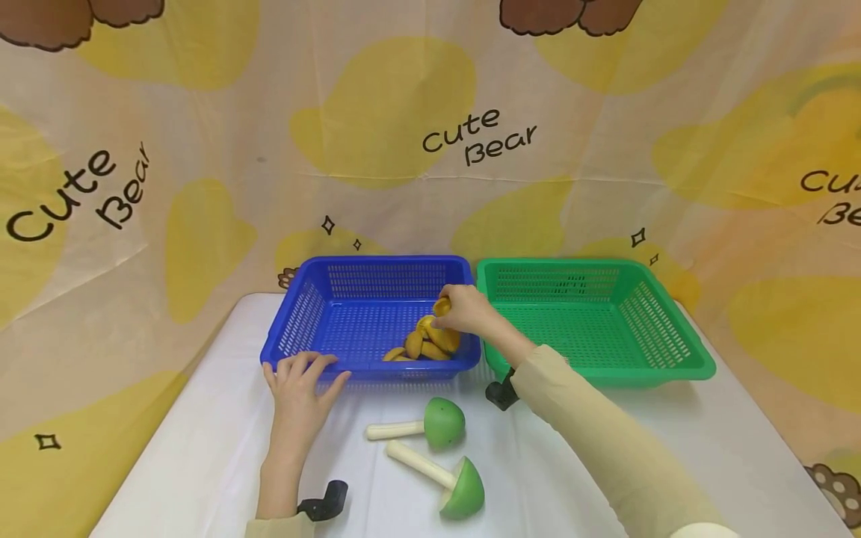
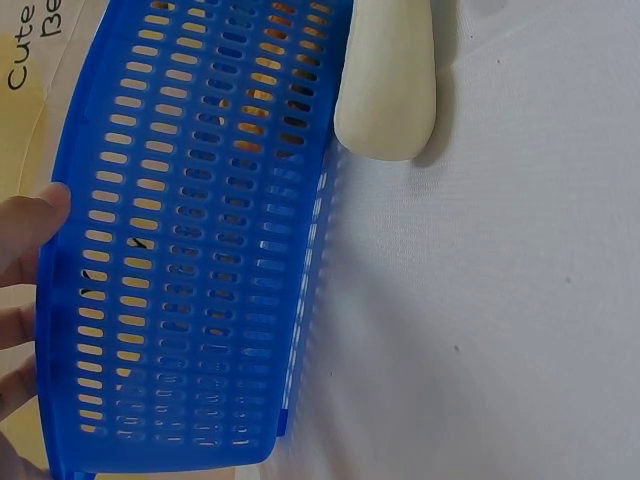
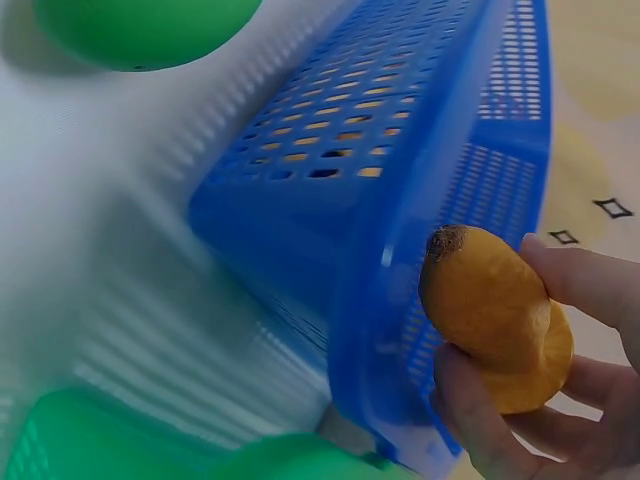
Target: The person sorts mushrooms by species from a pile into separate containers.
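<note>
A blue basket (image 1: pixel 366 369) stands on the table with several yellow mushrooms (image 1: pixel 413 344) piled in its front right corner. My right hand (image 1: pixel 467 308) is above that corner and pinches a yellow mushroom (image 3: pixel 490 310) between thumb and fingers. This mushroom has a dark, rough stem end and is just over the basket's rim in the right wrist view. At the basket's front left, my left hand (image 1: pixel 299 392) holds the rim, its fingers over the edge. Two green-capped toy mushrooms (image 1: pixel 444 424) with long pale stems lie in front of the basket.
A green basket (image 1: pixel 693 366) stands close against the right side of the blue one, its slotted floor showing. Behind both hangs a yellow printed cloth (image 1: pixel 377 112). White cloth (image 1: pixel 202 456) covers the table.
</note>
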### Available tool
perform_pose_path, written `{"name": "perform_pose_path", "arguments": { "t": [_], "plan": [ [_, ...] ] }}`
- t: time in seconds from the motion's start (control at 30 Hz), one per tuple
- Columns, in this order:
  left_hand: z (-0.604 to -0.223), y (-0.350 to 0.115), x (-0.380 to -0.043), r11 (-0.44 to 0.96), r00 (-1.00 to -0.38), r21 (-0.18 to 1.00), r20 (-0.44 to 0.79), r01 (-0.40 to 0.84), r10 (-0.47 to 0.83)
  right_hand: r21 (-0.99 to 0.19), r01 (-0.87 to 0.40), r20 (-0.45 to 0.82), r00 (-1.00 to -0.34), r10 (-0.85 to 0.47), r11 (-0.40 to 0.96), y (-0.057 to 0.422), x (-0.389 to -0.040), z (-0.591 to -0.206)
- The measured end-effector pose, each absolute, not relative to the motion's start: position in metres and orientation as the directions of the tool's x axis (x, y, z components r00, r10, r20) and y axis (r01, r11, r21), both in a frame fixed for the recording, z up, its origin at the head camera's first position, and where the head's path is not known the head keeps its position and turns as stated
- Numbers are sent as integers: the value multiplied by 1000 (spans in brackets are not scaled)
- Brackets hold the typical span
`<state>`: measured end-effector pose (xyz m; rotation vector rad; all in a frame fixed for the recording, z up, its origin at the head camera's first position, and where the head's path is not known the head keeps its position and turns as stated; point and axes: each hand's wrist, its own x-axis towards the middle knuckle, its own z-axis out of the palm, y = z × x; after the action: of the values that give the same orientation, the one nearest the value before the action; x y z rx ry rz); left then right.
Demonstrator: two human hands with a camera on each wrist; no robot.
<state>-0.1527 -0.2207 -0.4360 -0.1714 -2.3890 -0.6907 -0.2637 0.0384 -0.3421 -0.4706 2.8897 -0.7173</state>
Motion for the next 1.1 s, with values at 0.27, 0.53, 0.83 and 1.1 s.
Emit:
{"name": "perform_pose_path", "arguments": {
  "t": [0.27, 0.53, 0.83, 1.1],
  "plan": [
    [-437, -221, -153, 852, -776, 428, 630, 301, -42, -449, -220, -84, -955, -286, 866, 26, -273, -360],
    [-436, -221, -153, 857, -779, 425, 625, 292, -44, -438, -177, -111, -962, -249, 881, 13, -272, -370],
    [-434, -220, -152, 858, -802, 438, 595, 268, -53, -417, -200, -95, -960, -262, 886, 12, -269, -375],
    [-435, -221, -153, 860, -806, 437, 590, 265, -52, -416, -232, -110, -947, -302, 879, 14, -268, -371]
  ]
}}
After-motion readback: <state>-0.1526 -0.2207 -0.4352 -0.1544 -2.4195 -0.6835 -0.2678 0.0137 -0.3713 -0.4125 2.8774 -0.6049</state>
